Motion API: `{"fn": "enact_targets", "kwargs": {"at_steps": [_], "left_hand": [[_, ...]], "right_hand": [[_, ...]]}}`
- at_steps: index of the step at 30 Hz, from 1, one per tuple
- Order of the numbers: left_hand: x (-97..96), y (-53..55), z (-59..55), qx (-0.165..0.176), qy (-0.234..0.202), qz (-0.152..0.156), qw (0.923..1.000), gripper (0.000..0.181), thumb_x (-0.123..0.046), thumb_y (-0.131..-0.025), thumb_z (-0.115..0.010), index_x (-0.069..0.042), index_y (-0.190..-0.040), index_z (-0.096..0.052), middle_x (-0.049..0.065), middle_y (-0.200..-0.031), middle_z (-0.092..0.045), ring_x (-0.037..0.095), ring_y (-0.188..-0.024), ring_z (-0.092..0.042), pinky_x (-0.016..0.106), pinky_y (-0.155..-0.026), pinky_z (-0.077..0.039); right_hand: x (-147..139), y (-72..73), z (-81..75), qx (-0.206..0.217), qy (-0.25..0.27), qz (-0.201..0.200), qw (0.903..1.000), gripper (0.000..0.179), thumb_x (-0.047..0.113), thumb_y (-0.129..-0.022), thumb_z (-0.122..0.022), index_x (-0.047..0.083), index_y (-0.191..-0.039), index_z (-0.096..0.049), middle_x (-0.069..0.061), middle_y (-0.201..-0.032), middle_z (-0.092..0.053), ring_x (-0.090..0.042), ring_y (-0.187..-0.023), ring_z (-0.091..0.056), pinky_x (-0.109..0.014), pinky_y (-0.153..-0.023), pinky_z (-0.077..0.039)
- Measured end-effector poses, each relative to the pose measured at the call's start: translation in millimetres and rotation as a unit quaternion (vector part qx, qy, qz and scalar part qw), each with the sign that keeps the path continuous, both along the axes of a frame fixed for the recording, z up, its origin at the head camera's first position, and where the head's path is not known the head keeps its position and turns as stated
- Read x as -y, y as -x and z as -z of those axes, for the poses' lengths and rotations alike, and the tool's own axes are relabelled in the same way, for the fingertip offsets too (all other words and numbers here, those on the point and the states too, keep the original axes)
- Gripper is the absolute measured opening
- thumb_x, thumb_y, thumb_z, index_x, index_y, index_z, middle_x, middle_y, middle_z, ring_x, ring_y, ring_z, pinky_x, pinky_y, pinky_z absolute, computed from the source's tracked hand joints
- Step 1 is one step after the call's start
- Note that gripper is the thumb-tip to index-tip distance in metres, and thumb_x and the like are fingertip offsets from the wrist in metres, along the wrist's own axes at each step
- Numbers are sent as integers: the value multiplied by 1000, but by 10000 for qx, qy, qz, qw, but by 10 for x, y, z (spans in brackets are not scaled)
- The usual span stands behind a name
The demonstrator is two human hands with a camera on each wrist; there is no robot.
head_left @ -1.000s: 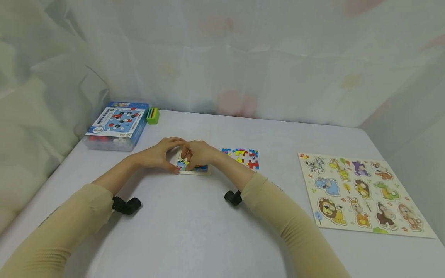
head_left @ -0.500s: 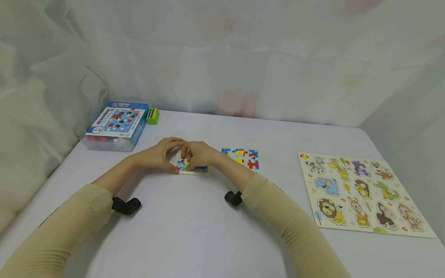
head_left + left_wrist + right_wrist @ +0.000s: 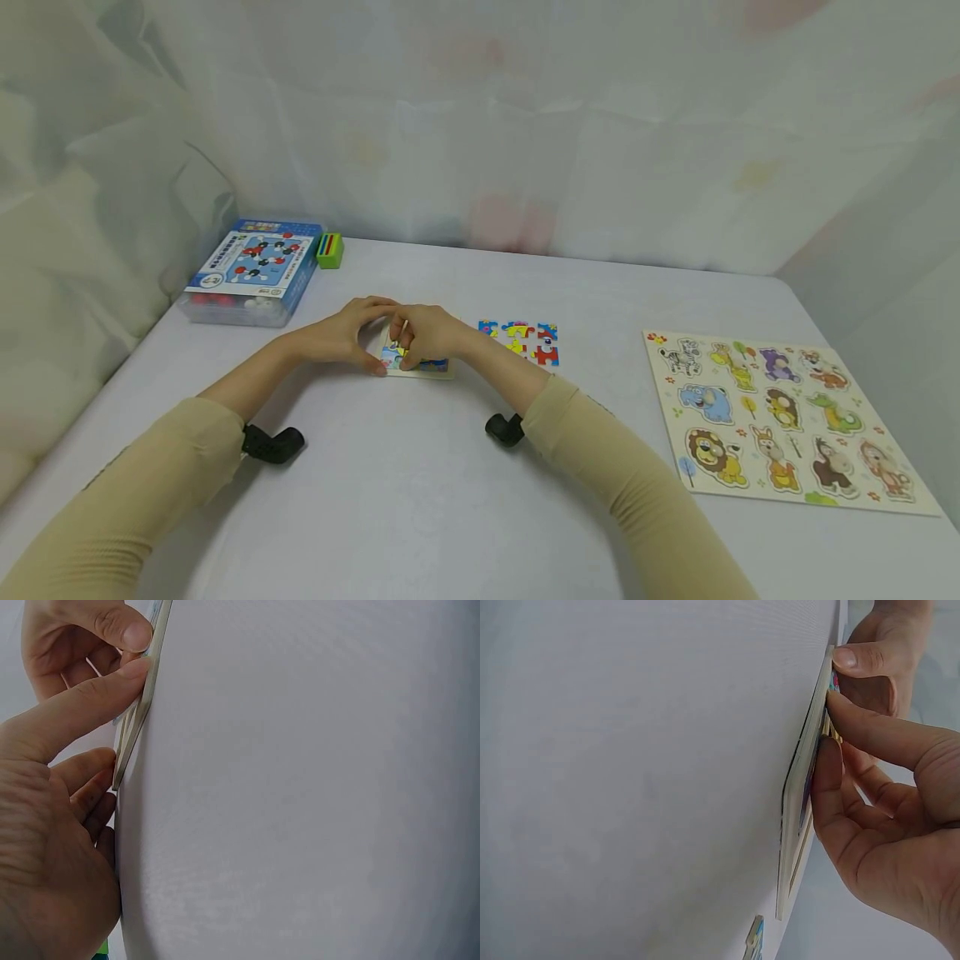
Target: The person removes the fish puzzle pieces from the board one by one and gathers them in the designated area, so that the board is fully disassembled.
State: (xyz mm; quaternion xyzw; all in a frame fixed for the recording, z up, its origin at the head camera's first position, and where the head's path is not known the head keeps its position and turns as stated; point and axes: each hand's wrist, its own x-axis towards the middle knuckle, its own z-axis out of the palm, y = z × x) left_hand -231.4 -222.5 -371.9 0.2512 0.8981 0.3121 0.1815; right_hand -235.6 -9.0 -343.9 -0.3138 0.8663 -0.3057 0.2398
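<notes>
A small jigsaw board (image 3: 420, 373) with a pale rim and a colourful picture lies flat on the white table. My left hand (image 3: 341, 335) grips its left side, thumb at the near corner and fingers at the far edge. Over the board, my right hand (image 3: 432, 332) pinches a puzzle piece between thumb and index finger, down against the picture. The fingers hide most of that piece; the right wrist view shows the fingertips touching the board's face (image 3: 805, 791). Just right of the board lie several loose jigsaw pieces (image 3: 546, 355), partly behind the right forearm.
At the back left stands a molecule-model box (image 3: 251, 271), with a small green block (image 3: 330, 250) beside it. A large wooden animal puzzle (image 3: 795, 417) lies on the right of the table. A pale curtain (image 3: 525, 125) hangs behind.
</notes>
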Motion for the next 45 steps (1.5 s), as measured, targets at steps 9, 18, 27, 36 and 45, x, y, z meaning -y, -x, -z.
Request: {"fn": "enact_targets", "kwargs": {"at_steps": [9,18,27,36,45], "left_hand": [[2,13,22,-13,86,-82,9999,99,-33,-72,-86,-8,-152,-34,14,-160,-25,40,-149,-15,70,-117,-14],[-4,5,9,-34,97,-69,9999,100,-34,-72,-85,-5,-152,-32,16,-160,-24,41,-148,-15,70,-117,-15],[2,6,7,-83,120,-54,9999,99,-35,-72,-85,-6,-152,-34,16,-160,-25,41,-148,-16,69,-117,-16],[4,4,0,-70,154,-34,9999,96,-37,-73,-85,-11,-152,-35,13,-160,-25,39,-147,-17,70,-116,-16],[9,7,12,0,145,-28,9999,97,-35,-73,-85,-12,-152,-34,13,-160,-23,39,-148,-15,71,-116,-16]], "right_hand": [[-10,6,8,112,300,53,9995,25,7,-85,-73,10,-106,-61,-2,-92,-63,-10,-77,-57,-17,-64,-46],[5,-27,-5,422,506,177,9977,13,5,-93,-63,7,-105,-60,-4,-90,-61,-10,-64,-54,-17,-54,-43],[13,-20,-7,591,523,261,9965,13,4,-93,-63,7,-105,-59,-3,-89,-59,-10,-66,-54,-17,-58,-44],[1,-2,-77,860,685,564,9923,14,5,-93,-63,5,-107,-60,-5,-89,-58,-15,-70,-61,-20,-65,-55],[-94,60,-149,922,898,607,9898,17,7,-93,-64,5,-110,-61,-6,-92,-60,-17,-79,-69,-26,-75,-61]]}}
